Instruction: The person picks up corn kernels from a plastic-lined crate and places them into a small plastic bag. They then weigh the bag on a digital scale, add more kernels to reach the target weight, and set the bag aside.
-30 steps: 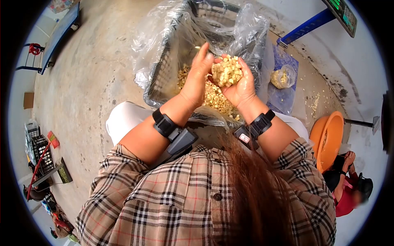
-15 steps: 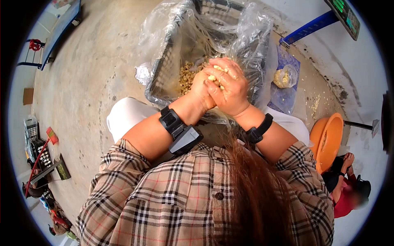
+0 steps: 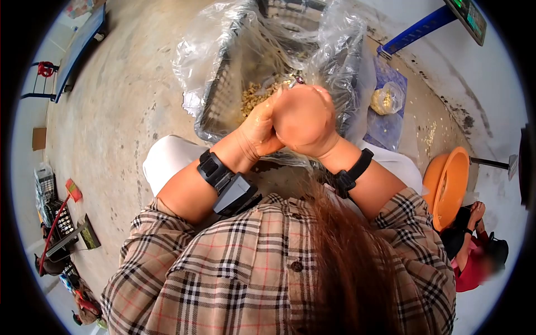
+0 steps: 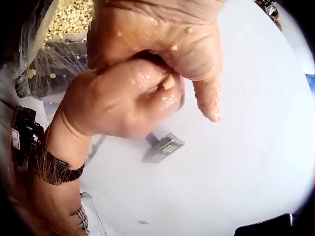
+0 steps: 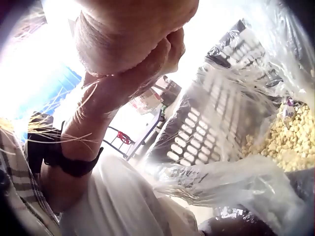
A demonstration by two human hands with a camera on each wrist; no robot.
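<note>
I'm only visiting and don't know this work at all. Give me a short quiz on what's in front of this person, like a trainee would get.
1. True or false: the left hand and the right hand are pressed together above the plastic-lined crate.
2. What colour is the basin on the floor at the person's right? A) blue B) orange C) green
3. In a few words: what lies inside the crate?

Key: 1 true. 2 B. 3 small yellow pieces.
</note>
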